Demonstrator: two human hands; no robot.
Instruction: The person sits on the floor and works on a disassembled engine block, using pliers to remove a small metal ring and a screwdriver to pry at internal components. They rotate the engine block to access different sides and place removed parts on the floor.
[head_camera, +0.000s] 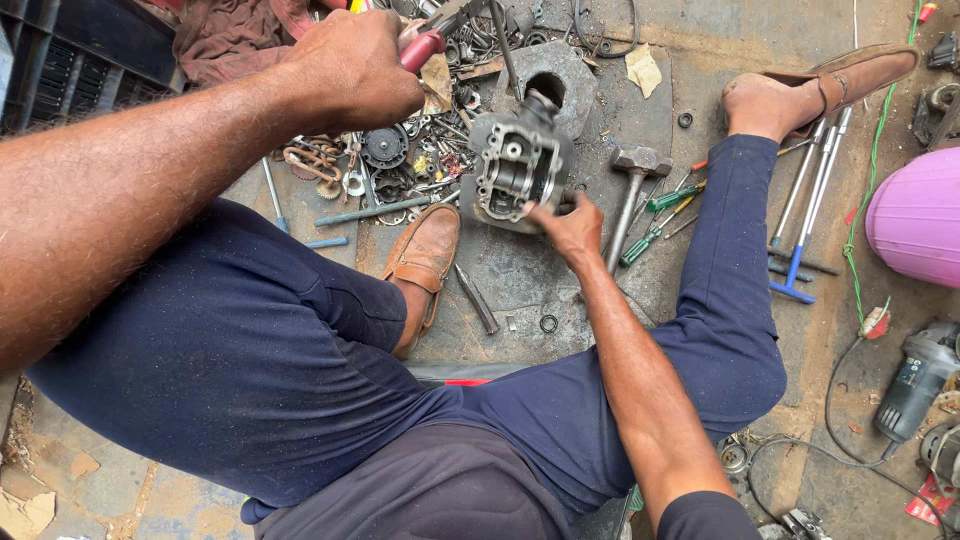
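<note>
Head view, right hand (572, 228) steadying engine casing (517, 172), left hand (352, 66) perhaps gripping red-handled tool (424, 48)

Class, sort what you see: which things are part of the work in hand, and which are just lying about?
In hand:
left hand gripping red-handled tool
right hand steadying grey metal engine casing

Lying about:
hammer
green screwdrivers
angle grinder
pink round object

Bare forearms, no sleeves on them; dark short sleeve edge (705, 515) at right upper arm. Left hand (350, 65) and right hand (572, 228) ungloved. Navy trousers (260, 350), dusty. Tan leather slip-on shoes (425, 255), worn. Dark shirt hem (430, 490).
</note>
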